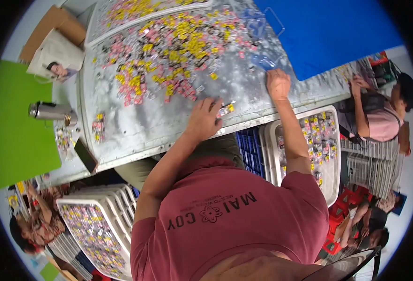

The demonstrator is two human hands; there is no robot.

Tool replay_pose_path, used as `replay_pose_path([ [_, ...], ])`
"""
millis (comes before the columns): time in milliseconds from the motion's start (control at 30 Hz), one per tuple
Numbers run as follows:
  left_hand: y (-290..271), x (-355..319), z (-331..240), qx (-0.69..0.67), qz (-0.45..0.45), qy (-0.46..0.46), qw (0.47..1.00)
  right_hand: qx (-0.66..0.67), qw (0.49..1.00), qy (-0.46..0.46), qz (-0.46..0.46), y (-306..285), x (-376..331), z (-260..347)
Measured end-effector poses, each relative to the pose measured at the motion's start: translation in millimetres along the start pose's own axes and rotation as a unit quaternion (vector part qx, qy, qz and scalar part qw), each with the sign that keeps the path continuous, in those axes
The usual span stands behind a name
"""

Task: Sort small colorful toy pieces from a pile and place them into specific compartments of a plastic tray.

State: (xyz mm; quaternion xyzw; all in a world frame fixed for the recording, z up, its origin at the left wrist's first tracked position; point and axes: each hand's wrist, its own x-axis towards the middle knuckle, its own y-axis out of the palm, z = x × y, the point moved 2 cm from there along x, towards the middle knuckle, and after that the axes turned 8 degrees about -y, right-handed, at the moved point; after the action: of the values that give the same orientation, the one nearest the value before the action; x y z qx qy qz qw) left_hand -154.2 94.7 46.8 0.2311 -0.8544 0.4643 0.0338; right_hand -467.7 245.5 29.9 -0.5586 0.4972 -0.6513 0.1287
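Observation:
On the grey metal table (pixel 136 126), close to its front edge, my left hand (pixel 204 119) curls its thumb and fingers around a few small yellow, black and clear pieces (pixel 226 110). Farther right, my right hand (pixel 278 84) reaches forward with bent fingers closed at a piece of clear plastic (pixel 264 61). It looks like a thin bag; the fingertips are partly hidden. A wide scatter of small pink, yellow and black pieces (pixel 180 44) covers the table beyond my hands. They are too small to name.
Blue board (pixel 337 33) lies at far right, green board (pixel 23 126) at left. Steel flask (pixel 52 111) and dark phone (pixel 85 155) lie at left. Filled white trays (pixel 330 187) stand by my right arm, with more stacked trays (pixel 122 206) at lower left. Other people sit both sides.

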Motion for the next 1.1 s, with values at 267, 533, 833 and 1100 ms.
replay_pose_path([
  [267,1,-8,6,-0.022,-0.017,-0.010,1.000,0.055,0.994,-0.003,-0.089,-25,7,50],
  [533,-33,-33,8,-0.114,-0.017,-0.135,0.984,0.177,0.983,-0.030,-0.026,-64,-18,114],
  [833,-144,-102,78,0.056,-0.221,-0.223,0.948,0.247,0.969,-0.003,-0.002,-49,-36,96],
  [1100,-230,-162,165,0.152,-0.364,-0.349,0.850,0.197,0.973,0.109,0.044,-34,-67,34],
])
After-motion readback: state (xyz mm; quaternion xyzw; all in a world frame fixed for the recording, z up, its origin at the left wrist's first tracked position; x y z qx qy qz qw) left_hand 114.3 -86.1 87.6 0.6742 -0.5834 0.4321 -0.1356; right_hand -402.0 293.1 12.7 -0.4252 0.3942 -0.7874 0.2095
